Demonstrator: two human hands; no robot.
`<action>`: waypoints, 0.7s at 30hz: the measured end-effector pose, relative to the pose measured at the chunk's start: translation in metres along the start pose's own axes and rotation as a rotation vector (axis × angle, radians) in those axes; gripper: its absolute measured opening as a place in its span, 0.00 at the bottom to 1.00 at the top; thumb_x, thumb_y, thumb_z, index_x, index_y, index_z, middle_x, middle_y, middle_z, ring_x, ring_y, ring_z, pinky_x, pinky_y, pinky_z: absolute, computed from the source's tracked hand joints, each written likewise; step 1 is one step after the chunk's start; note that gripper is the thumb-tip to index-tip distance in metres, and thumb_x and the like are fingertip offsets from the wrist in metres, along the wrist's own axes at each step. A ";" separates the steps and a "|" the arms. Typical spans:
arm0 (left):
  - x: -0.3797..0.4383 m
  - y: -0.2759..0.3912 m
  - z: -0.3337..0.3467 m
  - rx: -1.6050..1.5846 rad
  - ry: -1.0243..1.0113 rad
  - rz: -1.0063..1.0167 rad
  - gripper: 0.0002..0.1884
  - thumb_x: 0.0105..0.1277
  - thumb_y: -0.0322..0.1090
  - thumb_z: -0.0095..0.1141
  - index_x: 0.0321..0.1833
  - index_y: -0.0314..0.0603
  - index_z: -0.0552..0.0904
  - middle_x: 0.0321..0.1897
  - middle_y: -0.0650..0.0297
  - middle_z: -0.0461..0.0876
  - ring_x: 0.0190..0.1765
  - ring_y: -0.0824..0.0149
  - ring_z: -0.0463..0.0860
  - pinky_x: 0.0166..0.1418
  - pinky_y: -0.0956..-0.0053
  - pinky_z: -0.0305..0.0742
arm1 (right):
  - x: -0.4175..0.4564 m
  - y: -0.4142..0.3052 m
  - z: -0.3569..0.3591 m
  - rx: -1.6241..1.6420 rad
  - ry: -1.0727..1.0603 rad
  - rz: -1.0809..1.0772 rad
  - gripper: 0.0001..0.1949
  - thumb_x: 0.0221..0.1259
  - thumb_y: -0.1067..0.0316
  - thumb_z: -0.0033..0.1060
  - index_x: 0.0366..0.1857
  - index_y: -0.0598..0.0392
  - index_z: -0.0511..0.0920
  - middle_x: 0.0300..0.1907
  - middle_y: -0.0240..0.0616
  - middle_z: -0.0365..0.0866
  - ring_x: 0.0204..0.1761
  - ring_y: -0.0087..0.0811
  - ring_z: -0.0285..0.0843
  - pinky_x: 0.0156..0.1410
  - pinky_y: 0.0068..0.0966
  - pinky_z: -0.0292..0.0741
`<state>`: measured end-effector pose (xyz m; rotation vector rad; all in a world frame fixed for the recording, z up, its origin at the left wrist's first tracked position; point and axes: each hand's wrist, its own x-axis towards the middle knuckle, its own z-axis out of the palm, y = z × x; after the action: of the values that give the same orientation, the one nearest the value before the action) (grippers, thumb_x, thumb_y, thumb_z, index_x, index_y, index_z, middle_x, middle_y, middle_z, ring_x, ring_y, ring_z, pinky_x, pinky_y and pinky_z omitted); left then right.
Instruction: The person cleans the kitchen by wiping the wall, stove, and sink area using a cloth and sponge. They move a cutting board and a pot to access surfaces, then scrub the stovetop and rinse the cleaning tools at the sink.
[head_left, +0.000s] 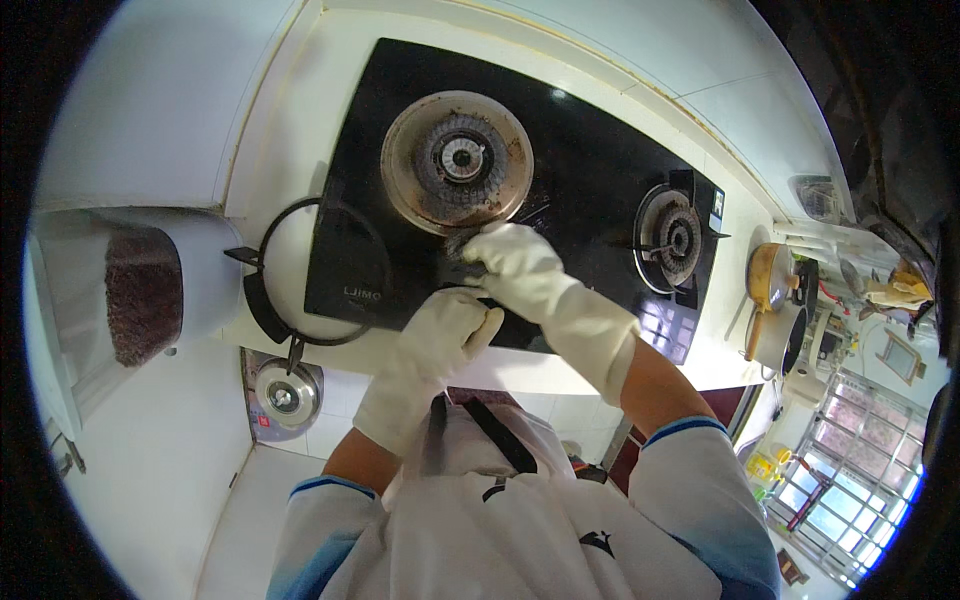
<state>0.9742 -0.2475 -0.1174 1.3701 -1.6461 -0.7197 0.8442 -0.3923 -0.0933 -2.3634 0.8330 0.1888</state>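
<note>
My left hand, in a white rubber glove, is at the front edge of a black glass gas hob. Its fingers close on a round-edged part, mostly hidden by the gloves. My right hand, gloved the same way, presses a dark scouring pad close above that part. Just beyond is the left burner, without its pan support, in a metal drip pan with brown stains. A black ring-shaped pan support lies across the hob's left edge and the pale counter.
The right burner carries its pan support. Pans stand on the counter at the right, towards a barred window. A round metal-lidded item sits below the counter at left. A dark brown mat shows farther left.
</note>
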 end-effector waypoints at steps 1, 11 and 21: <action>-0.002 -0.001 -0.001 0.069 -0.019 0.012 0.05 0.68 0.26 0.68 0.34 0.39 0.86 0.29 0.58 0.90 0.40 0.56 0.91 0.65 0.56 0.88 | -0.001 -0.004 -0.003 0.044 -0.027 0.069 0.14 0.64 0.63 0.80 0.50 0.54 0.88 0.53 0.48 0.90 0.60 0.49 0.87 0.68 0.41 0.83; 0.001 -0.004 0.002 -0.020 -0.010 0.020 0.08 0.66 0.25 0.73 0.34 0.39 0.83 0.32 0.59 0.89 0.41 0.52 0.91 0.59 0.58 0.90 | -0.018 0.013 -0.022 -0.030 0.044 0.404 0.23 0.68 0.50 0.79 0.58 0.55 0.86 0.56 0.52 0.87 0.59 0.50 0.87 0.68 0.40 0.83; -0.005 -0.012 0.007 0.054 -0.097 0.015 0.06 0.68 0.28 0.70 0.36 0.42 0.82 0.34 0.62 0.85 0.42 0.58 0.89 0.62 0.62 0.89 | -0.002 0.055 -0.027 -0.236 0.338 0.600 0.21 0.64 0.49 0.80 0.48 0.56 0.87 0.46 0.53 0.89 0.49 0.56 0.90 0.59 0.46 0.85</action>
<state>0.9742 -0.2461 -0.1318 1.3785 -1.7617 -0.7478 0.8078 -0.4415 -0.0988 -2.3209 1.7607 0.1356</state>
